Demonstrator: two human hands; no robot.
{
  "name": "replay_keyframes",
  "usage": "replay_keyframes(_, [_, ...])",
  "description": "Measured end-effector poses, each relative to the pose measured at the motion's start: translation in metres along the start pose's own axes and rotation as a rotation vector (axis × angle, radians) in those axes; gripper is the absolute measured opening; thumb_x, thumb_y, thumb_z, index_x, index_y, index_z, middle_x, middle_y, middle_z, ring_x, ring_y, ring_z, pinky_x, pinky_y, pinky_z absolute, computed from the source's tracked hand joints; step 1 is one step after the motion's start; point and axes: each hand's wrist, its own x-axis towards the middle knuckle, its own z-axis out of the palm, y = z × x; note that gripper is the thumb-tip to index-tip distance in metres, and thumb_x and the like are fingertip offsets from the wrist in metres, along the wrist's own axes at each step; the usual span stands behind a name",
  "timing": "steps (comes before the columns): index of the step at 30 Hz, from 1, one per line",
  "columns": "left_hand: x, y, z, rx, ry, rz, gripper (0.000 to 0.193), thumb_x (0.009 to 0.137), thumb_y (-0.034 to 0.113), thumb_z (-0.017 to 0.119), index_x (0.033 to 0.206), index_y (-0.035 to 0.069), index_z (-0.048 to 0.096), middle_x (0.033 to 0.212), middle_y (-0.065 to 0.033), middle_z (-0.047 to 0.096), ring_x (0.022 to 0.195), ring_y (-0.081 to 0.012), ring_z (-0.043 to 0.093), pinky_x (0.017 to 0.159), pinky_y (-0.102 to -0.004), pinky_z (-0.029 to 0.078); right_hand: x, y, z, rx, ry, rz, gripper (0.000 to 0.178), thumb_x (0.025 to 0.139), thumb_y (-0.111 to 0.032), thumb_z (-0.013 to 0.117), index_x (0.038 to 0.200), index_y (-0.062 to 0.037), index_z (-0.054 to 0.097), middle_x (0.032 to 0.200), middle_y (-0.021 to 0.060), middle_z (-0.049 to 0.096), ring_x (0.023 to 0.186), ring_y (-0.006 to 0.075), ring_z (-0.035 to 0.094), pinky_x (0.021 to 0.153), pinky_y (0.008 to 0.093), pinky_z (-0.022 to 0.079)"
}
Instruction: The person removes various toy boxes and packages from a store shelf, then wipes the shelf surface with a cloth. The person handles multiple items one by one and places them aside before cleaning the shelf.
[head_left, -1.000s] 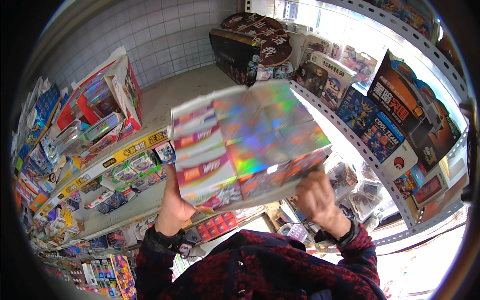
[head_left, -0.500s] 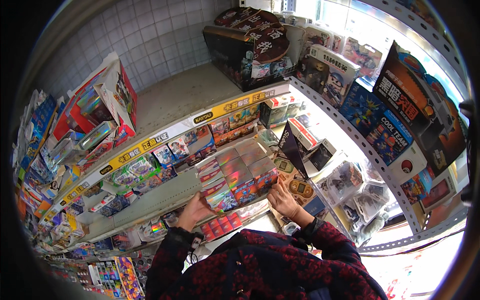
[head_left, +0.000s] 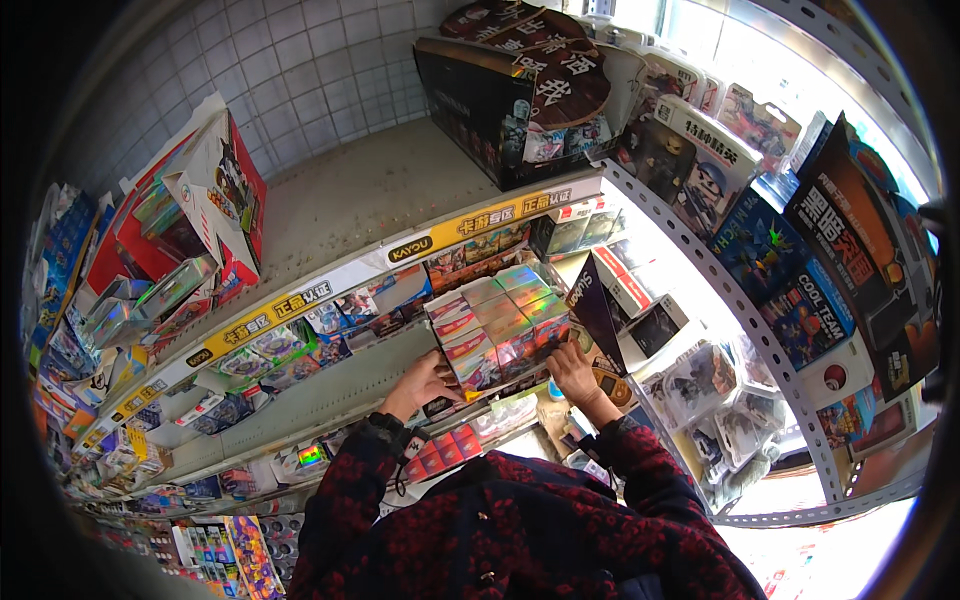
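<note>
A block of small shiny card boxes (head_left: 497, 318), with iridescent tops and red printed sides, stands in rows at the middle shelf, between my hands. My left hand (head_left: 420, 387) is at the block's near left corner, its fingers curled against the side. At the near right corner, my right hand (head_left: 580, 380) has its fingertips bent against the front boxes. The undersides of the boxes and some of my fingertips are hidden. Below the block, a group of red boxes (head_left: 443, 452) sits on a lower shelf.
A yellow-labelled shelf edge (head_left: 440, 238) runs above the block. Beside it at right stand a dark triangular display box (head_left: 592, 300) and a perforated metal upright (head_left: 735, 235). A large black box (head_left: 470, 110) and a red-and-white box (head_left: 225, 190) stand on the upper shelf.
The block of boxes has moved away from me, closer to the shelf's rear row, with both hands following it. The view has shifted slightly and the box tops now reflect green and orange.
</note>
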Motion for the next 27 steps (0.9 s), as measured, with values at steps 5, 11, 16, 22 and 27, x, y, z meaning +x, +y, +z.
replay_keyframes(5, [0.015,0.014,0.029,0.071,0.155,-0.020,0.045,0.089,0.038,0.049,0.121,0.007,0.041,0.120,-0.0207,0.043,0.104,-0.0422,0.047,0.077,-0.0644,0.044,0.005,0.015,0.020,-0.070,0.006,0.046,0.009,0.068,-0.013,0.053,0.075,-0.0090,0.049,0.078,0.0067,0.048,0.085,0.0240,0.049,0.081,0.0393,0.042])
replay_keyframes(11, [0.019,0.027,0.059,0.210,0.316,0.063,0.043,0.093,0.026,0.044,0.131,0.013,0.031,0.122,-0.0140,0.043,0.098,-0.0395,0.052,0.076,-0.0630,0.047,0.013,0.023,0.050,-0.108,-0.106,0.101,0.008,0.069,-0.013,0.053,0.076,-0.0094,0.050,0.081,0.0064,0.048,0.090,0.0244,0.048,0.082,0.0386,0.039])
replay_keyframes(16, [0.016,0.014,0.049,0.048,0.327,0.068,0.027,0.091,0.016,0.045,0.116,0.008,0.043,0.109,-0.0139,0.051,0.091,-0.0354,0.058,0.074,-0.0626,0.049,0.003,0.021,0.059,-0.071,-0.111,0.112,0.016,0.067,-0.010,0.057,0.082,-0.0078,0.052,0.086,0.0083,0.048,0.094,0.0268,0.046,0.088,0.0365,0.038])
replay_keyframes(22, [0.008,-0.017,0.029,-0.063,0.374,0.064,0.021,0.084,0.020,0.055,0.101,0.007,0.049,0.110,-0.0090,0.047,0.104,-0.0358,0.047,0.074,-0.0600,0.048,0.012,0.001,0.029,0.026,-0.108,0.152,0.028,0.074,-0.015,0.056,0.099,-0.0029,0.052,0.112,0.0148,0.049,0.107,0.0299,0.044,0.092,0.0413,0.036])
replay_keyframes(27, [-0.031,-0.023,0.023,-0.157,0.476,0.063,0.039,0.090,0.016,0.048,0.126,0.003,0.039,0.118,-0.0146,0.040,0.104,-0.0326,0.047,0.081,-0.0559,0.049,0.063,-0.047,-0.047,0.122,0.066,-0.051,0.030,0.070,-0.005,0.057,0.099,0.0008,0.053,0.098,0.0131,0.052,0.096,0.0300,0.052,0.079,0.0389,0.044])
